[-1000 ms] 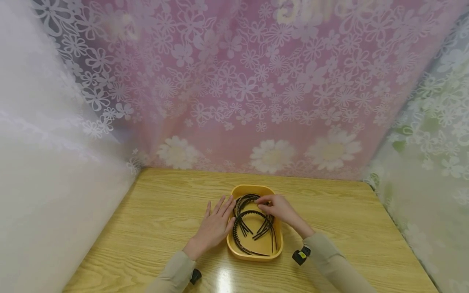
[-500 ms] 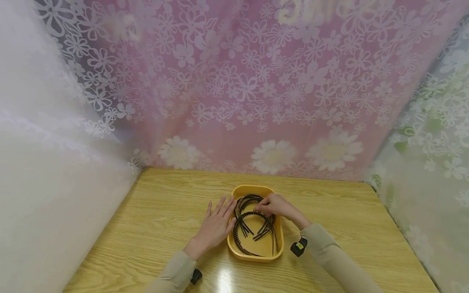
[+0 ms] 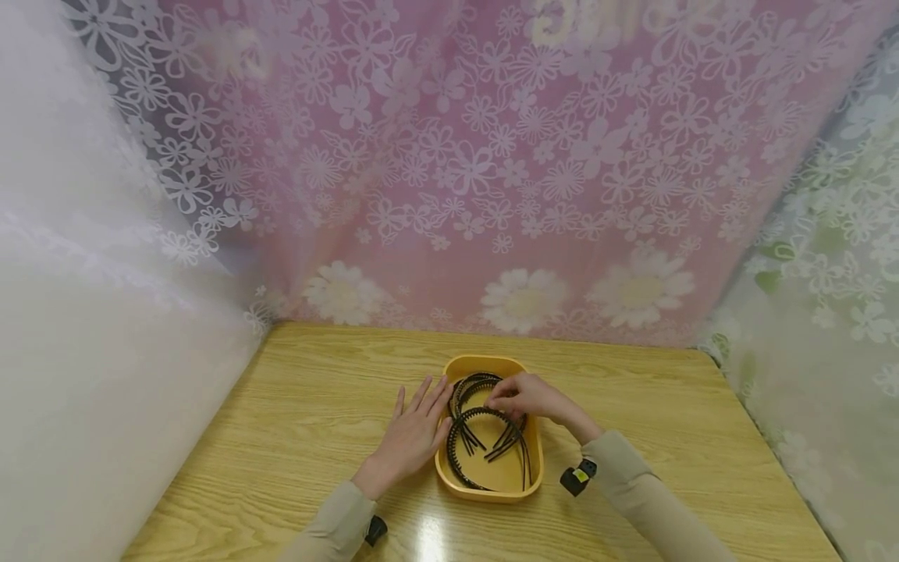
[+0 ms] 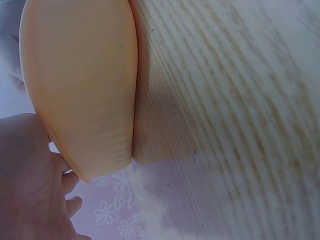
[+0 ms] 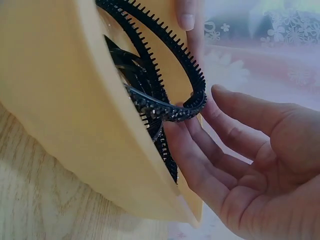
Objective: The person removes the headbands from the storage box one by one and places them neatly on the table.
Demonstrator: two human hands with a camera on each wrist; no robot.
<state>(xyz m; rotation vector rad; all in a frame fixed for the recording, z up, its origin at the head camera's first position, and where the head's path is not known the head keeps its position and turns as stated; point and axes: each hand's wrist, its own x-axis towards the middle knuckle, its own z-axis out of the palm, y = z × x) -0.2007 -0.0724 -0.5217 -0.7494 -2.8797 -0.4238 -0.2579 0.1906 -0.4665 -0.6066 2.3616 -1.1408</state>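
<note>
We see yellow basket (image 3: pixel 489 496) on wooden table (image 3: pixel 337 406), just in from middle of far edge. Left hand (image 3: pixel 410 435) unclenched, fingers outstretched, touching basket's left edge. Right hand (image 3: pixel 535 396) hangs over basket's right edge, fingers bent at arc of glittery headband (image 5: pixel 172 114); we cannot tell whether it pinches. Glittery headband lies in basket, extending toward near edge; other black headbands (image 5: pixel 137 75) crowd toward far edge, partly overlapped.
</note>
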